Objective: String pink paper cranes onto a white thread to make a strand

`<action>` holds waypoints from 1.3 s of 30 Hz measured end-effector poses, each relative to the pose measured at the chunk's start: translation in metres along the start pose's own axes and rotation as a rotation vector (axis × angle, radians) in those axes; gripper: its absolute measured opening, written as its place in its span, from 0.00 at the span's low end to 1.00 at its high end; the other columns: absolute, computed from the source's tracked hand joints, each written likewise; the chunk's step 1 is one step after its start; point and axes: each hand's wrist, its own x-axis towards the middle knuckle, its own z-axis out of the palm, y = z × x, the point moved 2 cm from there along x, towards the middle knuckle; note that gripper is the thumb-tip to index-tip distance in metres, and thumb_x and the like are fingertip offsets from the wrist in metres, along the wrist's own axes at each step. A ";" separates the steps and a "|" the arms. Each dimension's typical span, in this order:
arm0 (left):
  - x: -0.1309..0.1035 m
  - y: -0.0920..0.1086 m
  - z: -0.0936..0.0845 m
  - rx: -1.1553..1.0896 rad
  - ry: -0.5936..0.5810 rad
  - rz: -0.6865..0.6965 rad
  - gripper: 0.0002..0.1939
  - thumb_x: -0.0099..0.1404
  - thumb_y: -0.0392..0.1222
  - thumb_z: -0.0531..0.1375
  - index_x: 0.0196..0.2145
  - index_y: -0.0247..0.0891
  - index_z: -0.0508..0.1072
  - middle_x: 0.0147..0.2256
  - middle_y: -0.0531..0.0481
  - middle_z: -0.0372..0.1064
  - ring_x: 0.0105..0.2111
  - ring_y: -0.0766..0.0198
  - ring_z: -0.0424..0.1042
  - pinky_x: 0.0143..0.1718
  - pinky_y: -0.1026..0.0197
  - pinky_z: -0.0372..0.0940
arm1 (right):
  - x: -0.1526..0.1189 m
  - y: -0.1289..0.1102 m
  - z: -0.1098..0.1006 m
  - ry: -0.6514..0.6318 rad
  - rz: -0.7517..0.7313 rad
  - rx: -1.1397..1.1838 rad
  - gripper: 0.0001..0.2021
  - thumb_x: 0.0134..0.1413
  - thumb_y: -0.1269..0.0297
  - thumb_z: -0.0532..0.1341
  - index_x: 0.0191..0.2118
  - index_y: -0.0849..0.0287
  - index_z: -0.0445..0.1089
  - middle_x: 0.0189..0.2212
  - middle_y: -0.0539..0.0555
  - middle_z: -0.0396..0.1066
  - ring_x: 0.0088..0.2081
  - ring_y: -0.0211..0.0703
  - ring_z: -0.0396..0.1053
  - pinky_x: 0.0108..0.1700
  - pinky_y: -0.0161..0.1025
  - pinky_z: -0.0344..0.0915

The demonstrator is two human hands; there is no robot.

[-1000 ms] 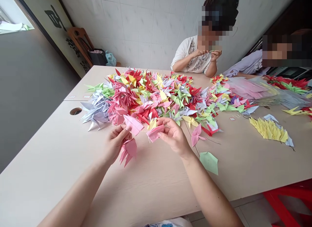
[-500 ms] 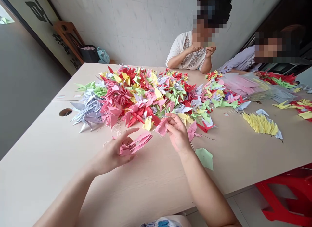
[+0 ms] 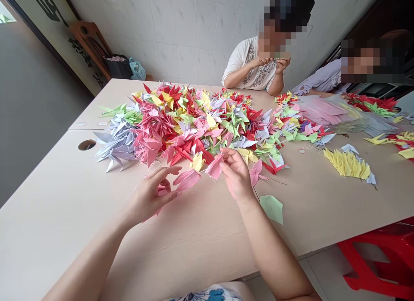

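My right hand pinches a folded pink paper piece between thumb and fingers, in front of the pile. To its left, my left hand curls around folded pink papers, some showing inside the palm and below it. Another pink folded piece sticks out past the left fingertips towards the right hand. Behind both hands spreads a large pile of folded paper pieces in red, pink, yellow, green and pale blue. A loose pink piece lies just right of my right hand.
A green paper lies beside my right forearm. Yellow folded papers and plastic bags are on the table's right side. Two people sit across, one in a white top. A red stool stands at lower right.
My left hand has turned and shifted slightly left, its fingers closing more around the pink papers, which have spread apart. My right hand keeps its pinch on the pink piece.
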 end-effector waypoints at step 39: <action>-0.010 0.004 0.005 0.102 0.719 0.219 0.06 0.61 0.34 0.61 0.35 0.44 0.75 0.30 0.51 0.65 0.29 0.63 0.69 0.29 0.60 0.64 | -0.018 0.020 0.031 -0.376 0.282 0.134 0.18 0.56 0.58 0.62 0.53 0.51 0.66 0.39 0.52 0.75 0.42 0.42 0.72 0.47 0.41 0.66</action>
